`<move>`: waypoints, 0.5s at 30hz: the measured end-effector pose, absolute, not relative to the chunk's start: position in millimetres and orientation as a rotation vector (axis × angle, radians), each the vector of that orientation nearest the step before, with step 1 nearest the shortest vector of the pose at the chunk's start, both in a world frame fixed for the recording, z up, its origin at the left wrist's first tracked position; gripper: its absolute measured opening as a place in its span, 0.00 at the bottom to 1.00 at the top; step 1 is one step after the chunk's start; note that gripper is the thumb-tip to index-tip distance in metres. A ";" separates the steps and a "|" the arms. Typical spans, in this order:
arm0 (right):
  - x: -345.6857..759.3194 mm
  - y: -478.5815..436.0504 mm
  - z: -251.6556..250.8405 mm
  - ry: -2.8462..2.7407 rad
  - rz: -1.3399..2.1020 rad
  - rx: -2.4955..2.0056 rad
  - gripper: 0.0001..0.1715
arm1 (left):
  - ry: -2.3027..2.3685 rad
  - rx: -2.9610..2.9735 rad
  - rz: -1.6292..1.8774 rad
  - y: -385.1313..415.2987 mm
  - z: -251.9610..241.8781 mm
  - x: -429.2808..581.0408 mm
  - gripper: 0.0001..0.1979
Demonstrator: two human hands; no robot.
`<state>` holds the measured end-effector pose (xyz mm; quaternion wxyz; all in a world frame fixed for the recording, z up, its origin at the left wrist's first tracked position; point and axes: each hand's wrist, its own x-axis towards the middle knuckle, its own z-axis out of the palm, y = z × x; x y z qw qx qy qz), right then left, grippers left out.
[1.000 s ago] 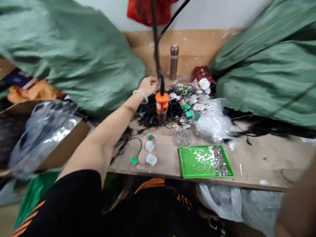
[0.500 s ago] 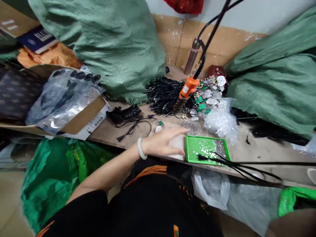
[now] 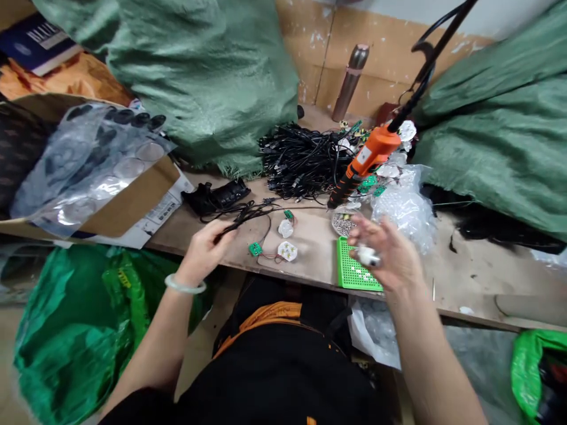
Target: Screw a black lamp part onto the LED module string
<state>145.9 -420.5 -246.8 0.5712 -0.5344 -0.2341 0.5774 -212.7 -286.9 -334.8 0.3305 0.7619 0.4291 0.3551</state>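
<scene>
Two hands were raised over the wooden workbench. The left hand, a pale bangle on its wrist, was closed on a thin black cable, pinching it between thumb and fingers. The right hand was curled around a small white round piece, gripping it at the fingertips in the air above a green perforated tray, whose lower part showed past the wrist. Just beyond the tray sat a round dish of small metal parts, so the two seemed placed for easy reach from one spot. An orange electric screwdriver hung on a black cord just above the bench, apparently suspended so that it stayed within reach without taking up bench space. On the bare wood between the hands lay two small green circuit boards wired to white round pieces, spread apart, perhaps to keep their thin wires from tangling. Behind them stood a heap of black cables, with a clear bubble-wrap bag to its right, and green woven sacks bulged against the back of the bench.
</scene>
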 end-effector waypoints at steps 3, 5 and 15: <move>119.4 -400.8 -292.0 -0.342 1.527 -1.267 0.25 | 1.219 1.929 0.841 -295.8 -355.2 -246.0 0.14; 110.2 -394.0 -314.0 -0.290 1.545 -1.291 0.28 | 1.205 1.913 0.814 -309.7 -362.3 -252.8 0.13; 100.8 -406.5 -363.8 -1.009 1.280 -1.507 0.23 | 0.689 2.388 0.068 -320.5 -366.0 -187.8 0.18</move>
